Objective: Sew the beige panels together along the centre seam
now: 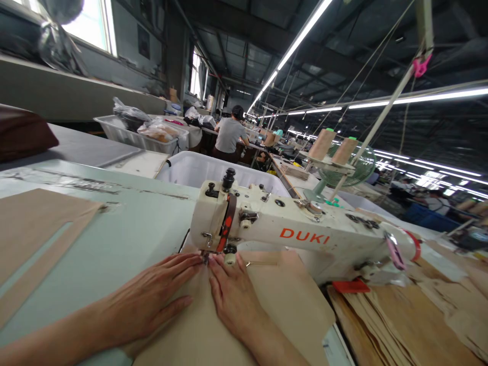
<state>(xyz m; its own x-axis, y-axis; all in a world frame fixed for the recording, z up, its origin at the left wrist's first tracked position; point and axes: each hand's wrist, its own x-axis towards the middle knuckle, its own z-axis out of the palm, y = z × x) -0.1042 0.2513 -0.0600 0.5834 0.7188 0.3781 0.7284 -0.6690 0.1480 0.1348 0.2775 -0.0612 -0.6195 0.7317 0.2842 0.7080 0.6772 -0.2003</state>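
Note:
A beige fabric piece lies under the presser foot of a white sewing machine lettered "DUKI". My left hand rests flat on the cloth left of the foot, fingers stretched out and thumb apart. On the other side, my right hand presses down on the same cloth, fingers extended, their tips close to the foot. The needle area between the fingertips is too small to make out.
Another beige piece with a long slit lies at left. Stacked beige cloth is at right. A white plastic bin stands behind the machine, thread cones beyond its arm. A person sits farther back.

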